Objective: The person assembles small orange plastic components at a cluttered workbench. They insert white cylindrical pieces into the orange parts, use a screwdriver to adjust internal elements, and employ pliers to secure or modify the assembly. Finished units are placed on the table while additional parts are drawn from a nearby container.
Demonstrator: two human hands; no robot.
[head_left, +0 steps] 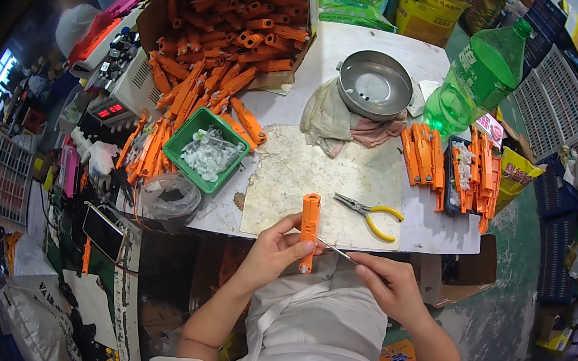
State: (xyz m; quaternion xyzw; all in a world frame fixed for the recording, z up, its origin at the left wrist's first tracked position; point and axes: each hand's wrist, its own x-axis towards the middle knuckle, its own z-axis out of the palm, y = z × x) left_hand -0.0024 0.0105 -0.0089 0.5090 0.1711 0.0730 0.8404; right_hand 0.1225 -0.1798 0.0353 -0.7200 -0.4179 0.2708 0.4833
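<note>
Just off the near table edge, my left hand (274, 250) is closed around a long orange plastic part (310, 218), which stands nearly upright in the picture. My right hand (392, 283) grips a thin metal tool (335, 249), its shaft pointing left with the tip at the side of the orange part. The tool's handle is hidden in my fingers, so its kind cannot be told. Pliers with yellow handles (386, 211) lie on the worn board (283, 172) beyond my hands. To the left of the board sits a green bin (176, 138) of small whitish plastic pieces (206, 153).
A large box of orange parts (233, 20) spills onto the table at the far left. At the back, a metal bowl (375, 82) rests on a cloth (326, 116), near a green bottle (478, 77). More orange parts (424, 154) flank a dark bin (459, 175) at right.
</note>
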